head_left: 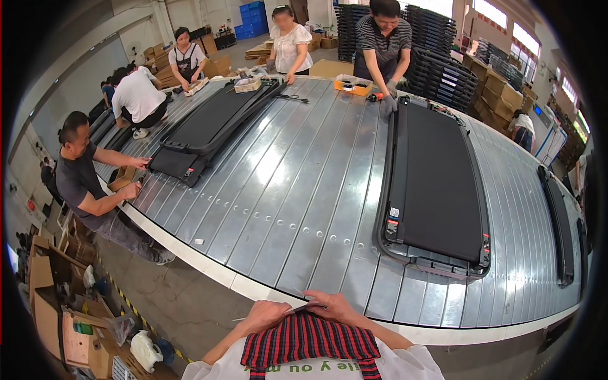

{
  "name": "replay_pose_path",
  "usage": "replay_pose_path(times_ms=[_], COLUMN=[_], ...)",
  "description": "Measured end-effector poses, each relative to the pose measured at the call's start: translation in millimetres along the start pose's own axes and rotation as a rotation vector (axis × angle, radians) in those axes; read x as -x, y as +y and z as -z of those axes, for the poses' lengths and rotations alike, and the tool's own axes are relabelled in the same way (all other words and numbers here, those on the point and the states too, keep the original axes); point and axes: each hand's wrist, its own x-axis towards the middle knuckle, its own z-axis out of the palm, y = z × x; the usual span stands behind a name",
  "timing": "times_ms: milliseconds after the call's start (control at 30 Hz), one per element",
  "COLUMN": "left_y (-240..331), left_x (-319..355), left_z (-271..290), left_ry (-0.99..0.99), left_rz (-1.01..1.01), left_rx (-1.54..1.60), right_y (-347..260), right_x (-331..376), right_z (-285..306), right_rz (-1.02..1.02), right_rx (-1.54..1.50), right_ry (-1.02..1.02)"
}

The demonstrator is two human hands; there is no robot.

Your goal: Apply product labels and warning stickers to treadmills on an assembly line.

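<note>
At the near edge of the metal-topped table (pixel 297 215), my left hand (pixel 266 314) and my right hand (pixel 332 308) are close together just above a red-and-black striped apron (pixel 310 342). The fingers of both are bent and closed. Between them shows a small greyish piece, too little of it visible to name. A thin pale strip sticks out beside my left hand. Ahead to the right lies a black framed panel (pixel 437 183) with a dark fabric-like surface and labels at its near corners; neither hand touches it.
Across the table a co-worker in a striped shirt (pixel 384 44) bends over the panel's far end, beside an orange bin (pixel 353 85). A second black panel (pixel 209 126) lies far left, near a crouching co-worker (pixel 95 171). Cardboard boxes (pixel 47 297) crowd the floor at left.
</note>
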Motion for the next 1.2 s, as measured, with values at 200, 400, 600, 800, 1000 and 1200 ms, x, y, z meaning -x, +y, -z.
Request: replay_pose_path(times_ms=[200, 400, 600, 800, 1000, 1200], left_y=[-10, -19, -23, -31, -34, -38], left_x=[5, 6, 10, 12, 15, 23], left_z=[6, 7, 13, 14, 15, 17], left_ry=[-0.002, -0.11, 0.0, 0.009, 0.01, 0.016], left_rz=[0.017, 0.15, 0.02, 0.005, 0.017, -0.004], left_rx=[0.022, 0.026, 0.026, 0.025, 0.028, 0.057], right_y=[-3, -1, -1, -8, -9, -11], right_x=[-10, -16, -22, -27, -29, -32], right_z=[-7, -15, -19, -21, -25, -32], right_rz=[-0.007, 0.035, 0.049, 0.001, 0.04, 0.024], right_rx=[0.047, 0.014, 0.012, 0.011, 0.026, 0.027], right_ry=[-0.019, -0.002, -0.009, -0.004, -0.018, -0.029])
